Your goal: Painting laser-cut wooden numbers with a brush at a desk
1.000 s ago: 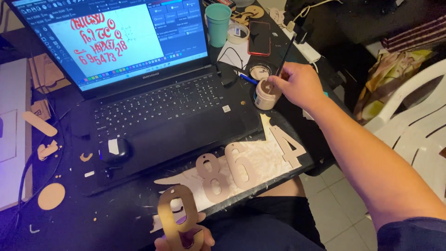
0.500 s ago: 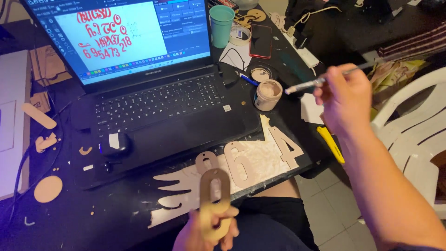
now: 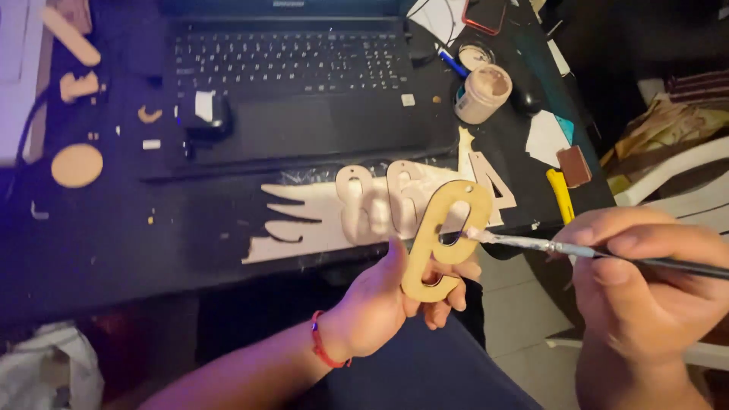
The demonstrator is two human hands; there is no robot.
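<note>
Holding a tan wooden cut-out number (image 3: 446, 239) up over the lap, the left hand (image 3: 395, 304) has its fingers wrapped around the bottom part. The right hand (image 3: 645, 296) pinches a thin paintbrush (image 3: 577, 249), whose tip touches the number's edge. Behind, more wooden shapes (image 3: 364, 205), a small round paint jar (image 3: 482, 93) and a black laptop (image 3: 296, 83) sit on the dark tabletop (image 3: 114, 235).

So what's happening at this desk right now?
A person's left hand holds up a wooden cut-out shaped like a numeral. The right hand holds a thin brush with its tip at the cut-out's upper opening. More wooden shapes lie before a laptop, beside an open small jar.
</note>
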